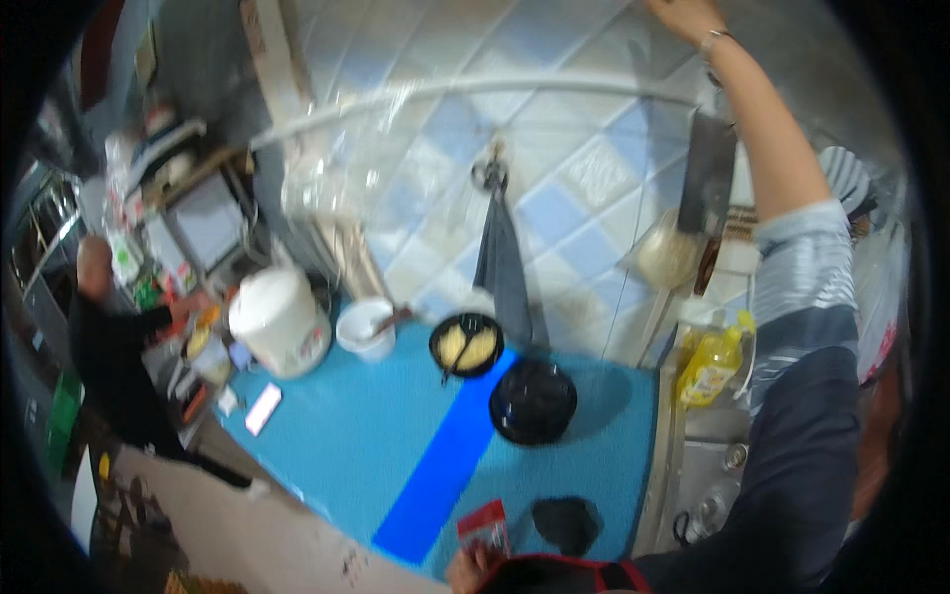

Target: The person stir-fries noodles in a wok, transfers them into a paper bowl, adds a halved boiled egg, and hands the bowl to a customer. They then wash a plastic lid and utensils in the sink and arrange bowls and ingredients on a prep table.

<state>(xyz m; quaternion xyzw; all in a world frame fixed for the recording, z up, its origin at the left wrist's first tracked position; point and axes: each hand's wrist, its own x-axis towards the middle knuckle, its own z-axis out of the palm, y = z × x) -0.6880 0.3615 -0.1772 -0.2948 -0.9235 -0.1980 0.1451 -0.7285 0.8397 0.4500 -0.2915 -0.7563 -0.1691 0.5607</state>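
Note:
My right hand [686,18] is raised high at the top right, cut by the picture's edge; whether it holds anything is hidden. Low in the view, my left hand [471,568] grips a small red packet [484,523] at the counter's front edge. Beside the packet lies a dark, flat, rounded thing [568,523]. On the blue counter covering [341,445] stand a black bowl [533,405] and, behind it, a black dish [466,345] with yellow food and a dark utensil. A white bowl [364,330] with a brown-handled utensil stands further left.
A white rice cooker [278,323] and a pale phone-like slab [263,408] are at left. Another person in black [119,364] stands beyond them. At right are a yellow detergent bottle [709,367] and a metal sink [705,475]. A cleaver [705,174] and a grey cloth [505,275] hang at the tiled wall.

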